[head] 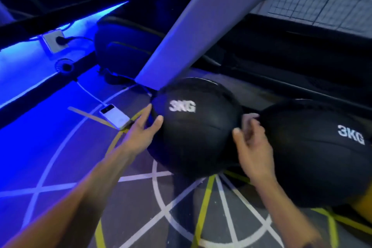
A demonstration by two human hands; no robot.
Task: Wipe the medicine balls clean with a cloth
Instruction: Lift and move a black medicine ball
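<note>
Wiping the near ball (197,127) is the step in hand, as I read it: it sits on the floor (84,167) just under the slanted grey beam (191,26), touching or nearly touching the second ball (314,153) on its right, both marked 3KG. Your left hand (144,127) is spread, fingers fairly straight, pressing the ball's left flank and holding nothing. Your right hand (251,139) has fingers curled around a small pale cloth (249,118), pressed into the gap between the two balls; frame is blurred there, so how tightly you hold it is hard to tell. Keep the left palm braced so the ball doesn't roll while you scrub. Bunch more cloth under the fingers, since little of it shows. Work seam to seam in overlapping arcs, then rotate the ball with the left hand to reach the underside. Pull the ball clear of its neighbour before doing the contact side. Mind the phone (114,116) and its cable (90,94) on the floor at left.
</note>
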